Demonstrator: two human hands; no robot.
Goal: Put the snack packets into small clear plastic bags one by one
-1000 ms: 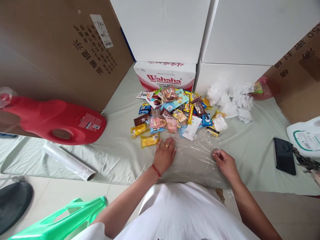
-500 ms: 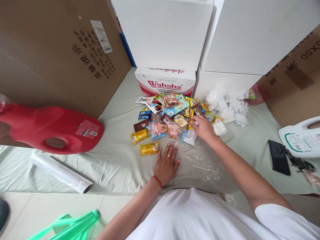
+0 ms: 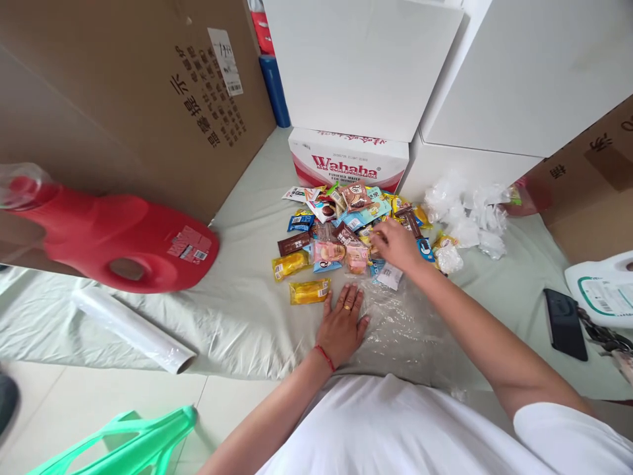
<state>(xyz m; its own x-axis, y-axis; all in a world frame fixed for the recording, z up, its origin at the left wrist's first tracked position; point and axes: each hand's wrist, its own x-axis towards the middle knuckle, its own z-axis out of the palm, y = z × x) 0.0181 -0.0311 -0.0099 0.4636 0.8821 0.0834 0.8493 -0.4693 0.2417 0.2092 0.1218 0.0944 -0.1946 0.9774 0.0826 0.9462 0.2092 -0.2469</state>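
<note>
My left hand [image 3: 342, 328] lies flat with fingers spread on the clear plastic film [image 3: 410, 323] at the near side of a mixed heap of wrapped snacks. A ring and a red cord bracelet are on it. Just beyond its fingertips lies a yellow snack packet [image 3: 310, 291], with another yellow packet [image 3: 290, 265] behind. My right hand [image 3: 398, 245] reaches into the heap's right side, fingers bent down and closed around a wrapped snack mostly hidden under them. Beside those fingers are pink-wrapped snacks [image 3: 357, 258], a silver-white packet [image 3: 390, 276] and a blue packet [image 3: 424, 249].
Behind the heap stands a Wahaha carton [image 3: 349, 158] below white boxes [image 3: 361, 72]. Crumpled clear bags [image 3: 465, 211] lie at right, near a phone [image 3: 566, 323] and white jug [image 3: 606, 287]. A red jug [image 3: 128, 244] and film roll [image 3: 133, 330] occupy the left.
My right hand has shifted left within the heap, uncovering a blue packet on its right. My left hand stays flat on the film. The whole view has shifted slightly.
</note>
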